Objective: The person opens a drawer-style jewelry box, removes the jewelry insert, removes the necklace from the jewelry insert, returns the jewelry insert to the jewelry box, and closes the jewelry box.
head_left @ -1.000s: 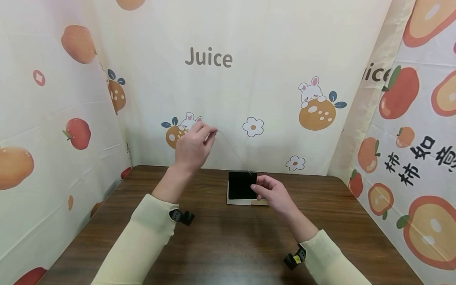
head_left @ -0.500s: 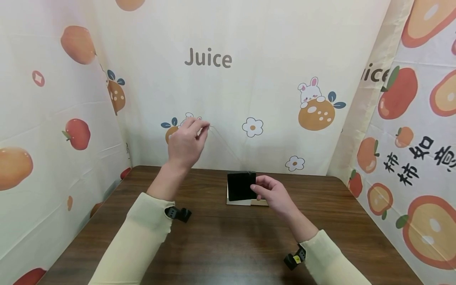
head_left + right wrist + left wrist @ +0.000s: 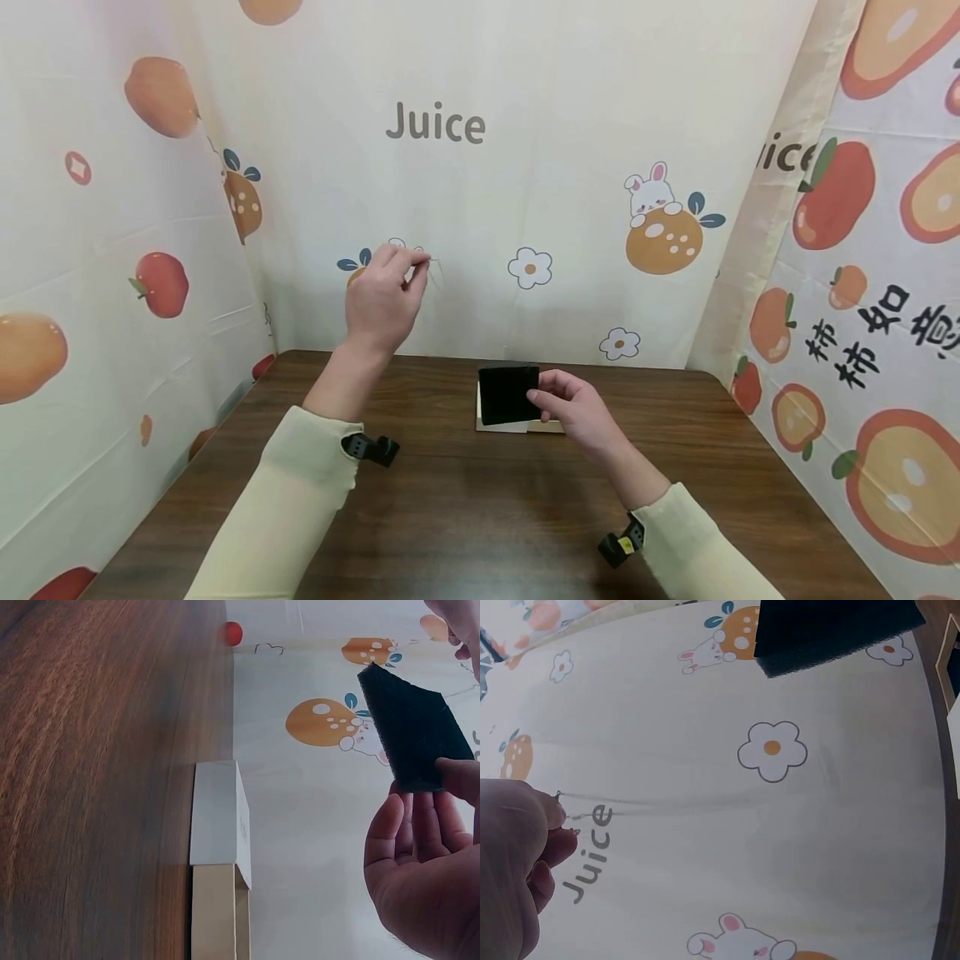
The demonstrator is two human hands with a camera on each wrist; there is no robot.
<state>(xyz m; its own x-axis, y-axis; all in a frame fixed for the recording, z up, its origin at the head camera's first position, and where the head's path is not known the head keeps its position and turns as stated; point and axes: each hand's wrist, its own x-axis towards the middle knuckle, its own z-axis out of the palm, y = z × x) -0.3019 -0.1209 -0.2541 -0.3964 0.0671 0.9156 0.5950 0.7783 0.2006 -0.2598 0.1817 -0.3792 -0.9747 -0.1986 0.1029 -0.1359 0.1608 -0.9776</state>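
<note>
I have the left hand (image 3: 384,296) raised before the fabric wall (image 3: 465,192), its thumb and fingertips pressed together in a fine pinch on a thin chain (image 3: 619,800). The right hand (image 3: 573,406) is lower, and it holds a black pad (image 3: 504,396) by one edge, thumb on the near face and fingers behind, only partly curled. In the left wrist view I see two strands of the chain going out from the fingertips, but they become very faint, so I cannot tell whether the far part touches the pad. To do this step well, I would move the left hand slowly and in a smooth way, because so light a chain will probably swing and twist on itself. The pinch looks sufficient to me; I would not squeeze harder. The right hand should hold the pad steady, as its edge looks rough and may catch a link. About the other things: a white and tan box (image 3: 214,814) is on the table (image 3: 450,517), and in the head view the pad partly covers it, so I would be careful not to knock it if the pad comes lower. The pale wall makes the chain hard to follow, and the black wrist camera (image 3: 371,449) on the left arm could snag a loose loop.
</note>
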